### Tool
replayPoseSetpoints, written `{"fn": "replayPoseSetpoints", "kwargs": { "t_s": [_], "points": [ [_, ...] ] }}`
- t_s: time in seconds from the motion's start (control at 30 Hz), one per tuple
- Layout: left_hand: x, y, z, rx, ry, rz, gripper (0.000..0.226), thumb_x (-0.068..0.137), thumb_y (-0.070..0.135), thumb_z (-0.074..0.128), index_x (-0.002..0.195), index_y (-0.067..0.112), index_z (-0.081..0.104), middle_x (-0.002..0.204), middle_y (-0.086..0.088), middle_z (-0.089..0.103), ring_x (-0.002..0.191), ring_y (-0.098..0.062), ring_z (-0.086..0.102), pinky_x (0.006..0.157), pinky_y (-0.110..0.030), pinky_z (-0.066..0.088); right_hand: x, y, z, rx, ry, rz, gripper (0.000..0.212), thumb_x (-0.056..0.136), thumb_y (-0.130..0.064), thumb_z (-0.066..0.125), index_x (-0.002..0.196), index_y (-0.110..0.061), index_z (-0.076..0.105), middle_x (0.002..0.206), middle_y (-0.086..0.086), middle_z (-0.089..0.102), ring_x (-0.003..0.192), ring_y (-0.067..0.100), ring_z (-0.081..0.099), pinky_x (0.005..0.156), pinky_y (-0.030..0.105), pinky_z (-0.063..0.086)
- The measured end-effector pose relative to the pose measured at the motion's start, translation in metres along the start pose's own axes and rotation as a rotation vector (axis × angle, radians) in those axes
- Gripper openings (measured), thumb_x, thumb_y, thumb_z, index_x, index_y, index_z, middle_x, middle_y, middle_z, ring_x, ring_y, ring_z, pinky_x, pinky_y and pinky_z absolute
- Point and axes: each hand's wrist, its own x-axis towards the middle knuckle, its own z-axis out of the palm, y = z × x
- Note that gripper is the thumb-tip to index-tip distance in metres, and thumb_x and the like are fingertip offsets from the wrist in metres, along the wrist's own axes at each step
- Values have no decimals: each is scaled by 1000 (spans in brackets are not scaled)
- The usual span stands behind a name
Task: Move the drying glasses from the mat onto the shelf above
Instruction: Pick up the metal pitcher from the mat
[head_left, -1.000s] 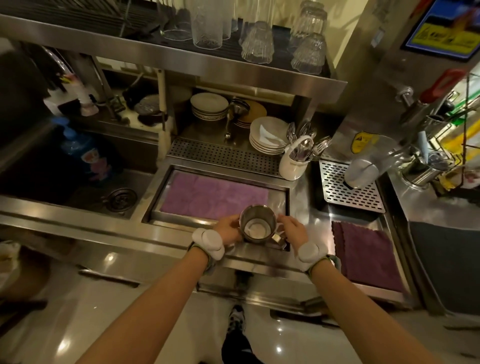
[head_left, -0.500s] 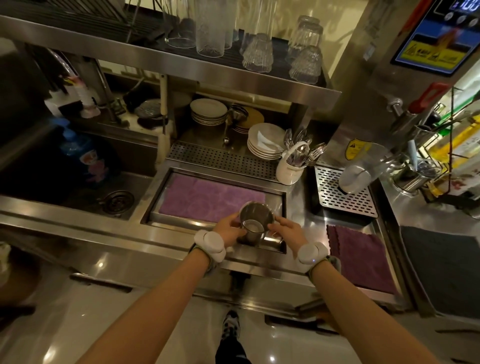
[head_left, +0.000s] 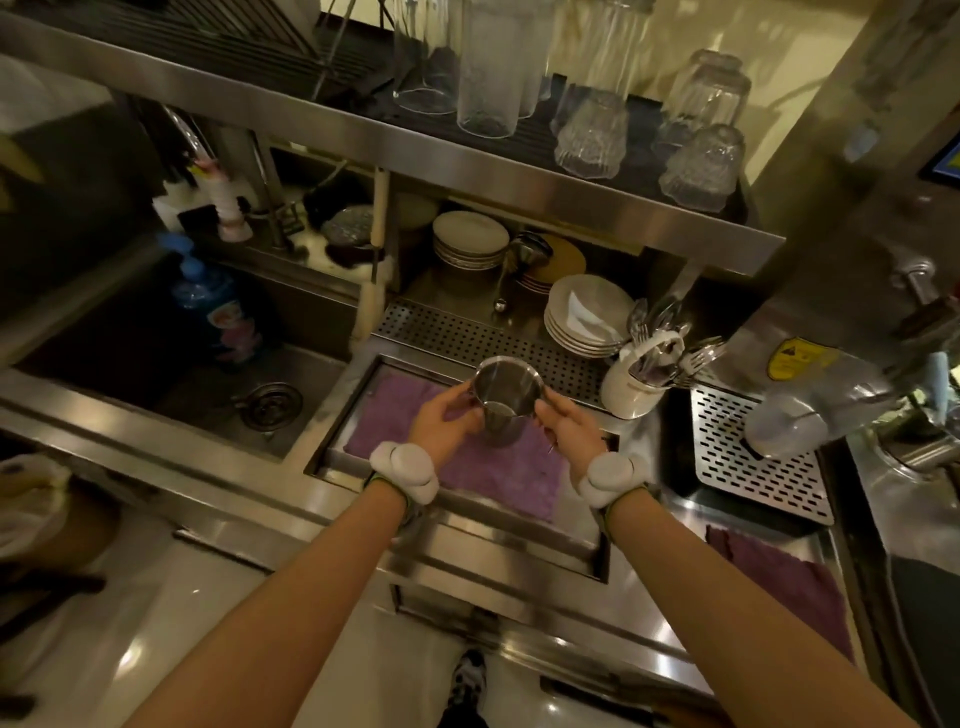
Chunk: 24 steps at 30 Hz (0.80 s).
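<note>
1. Both hands hold a steel cup (head_left: 506, 400) in the air above the purple mat (head_left: 493, 467), mouth up and tilted toward the camera. The left hand (head_left: 447, 423) grips its side at 9 o'clock, and the right hand (head_left: 569, 428) pinches it at 3 o'clock, near what may be a handle.
2. The mat's visible part carries nothing else; the hands hide a small patch of it. This looks like the last piece to move.
3. The shelf (head_left: 571, 192), at 12 o'clock above the worktop (head_left: 649, 613), already carries upturned glasses (head_left: 698, 169) and tall tumblers (head_left: 488, 78), so most of the job appears done.
4. What is left, as I judge it: raise the cup to the shelf, probably to the free stretch at 11 o'clock, and let go.
5. The cup is metal rather than glass.
</note>
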Motion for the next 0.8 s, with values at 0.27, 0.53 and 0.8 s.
{"fn": "replayPoseSetpoints", "kwargs": {
  "t_s": [0.27, 0.53, 0.8],
  "points": [
    [36, 1, -20, -73, 153, -117, 38, 90, 0, 50, 126, 10, 56, 98, -5, 62, 73, -8, 58, 59, -15, 50, 70, -23, 31, 92, -66, -12, 45, 95, -9, 52, 138, -5, 44, 49, -12, 65, 53, -7, 62, 62, 7, 49],
    [94, 36, -28, -47, 179, -103, 58, 88, -6, 49, 142, 12, 37, 125, -12, 57, 110, -22, 55, 85, -29, 50, 140, -54, 66, 42, -91, -35, 42, 96, -14, 49, 138, -12, 46, 69, -5, 61, 59, 4, 45, 48, 7, 41],
    [143, 49, -41, 37, 180, -136, 69, 84, -12, 46, 145, 17, 29, 139, -13, 50, 110, -24, 55, 93, -39, 48, 205, -73, 94, 12, -139, -47, 39, 97, -12, 47, 135, -15, 51, 83, 2, 61, 61, 4, 47, 47, 4, 40]
  ]
}}
